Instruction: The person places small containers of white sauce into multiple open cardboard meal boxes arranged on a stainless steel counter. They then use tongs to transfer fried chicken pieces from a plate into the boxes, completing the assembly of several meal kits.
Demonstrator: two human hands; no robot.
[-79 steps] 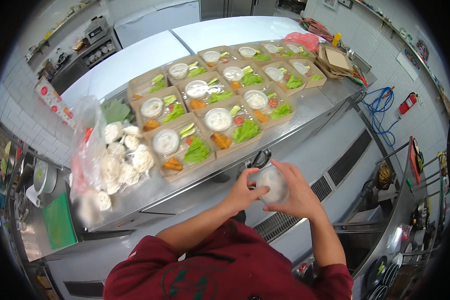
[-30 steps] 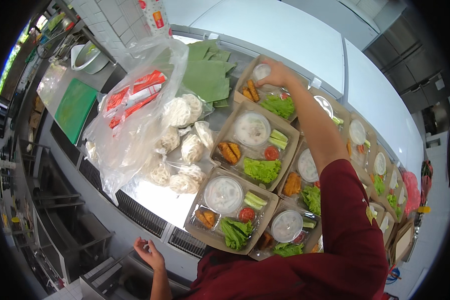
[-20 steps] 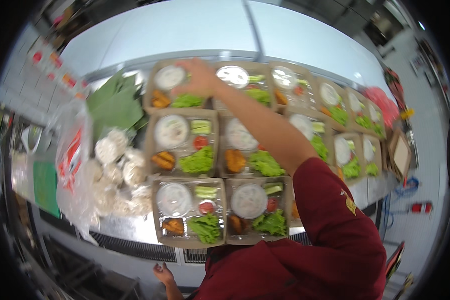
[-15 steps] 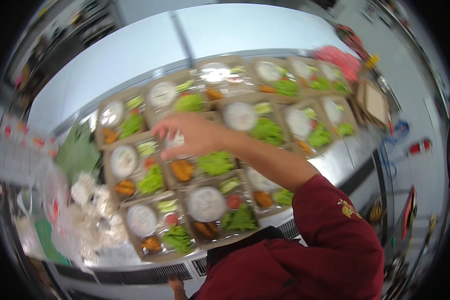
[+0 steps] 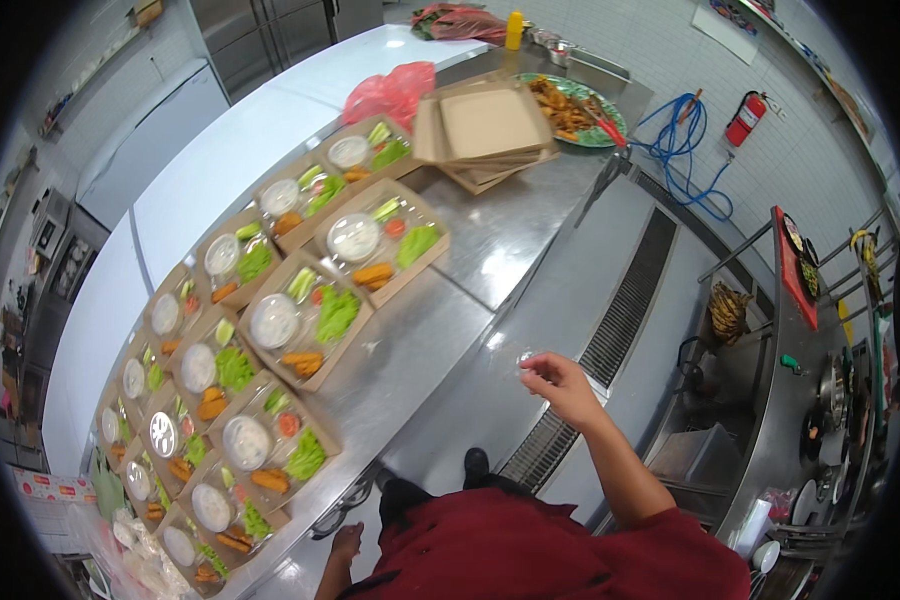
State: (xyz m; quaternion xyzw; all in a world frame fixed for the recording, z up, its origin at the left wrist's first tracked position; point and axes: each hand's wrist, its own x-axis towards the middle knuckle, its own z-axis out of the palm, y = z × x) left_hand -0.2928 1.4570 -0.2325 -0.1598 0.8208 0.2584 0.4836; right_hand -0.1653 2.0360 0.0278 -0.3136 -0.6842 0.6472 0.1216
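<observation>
Steel counter [image 5: 500,230] — meal boxes [image 5: 310,318], rows' long axis lower-left to upper-right.

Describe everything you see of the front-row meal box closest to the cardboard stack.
The meal box is squarish, open-topped brown cardboard with what looks like a shiny clear liner. Inside are a round clear-lidded cup of something white, cucumber pieces, a red tomato piece, lettuce and orange-brown fried pieces. It sits flat on the steel table; its left side appears to meet the next box. Neither the left hand nor the right hand touches it.
</observation>
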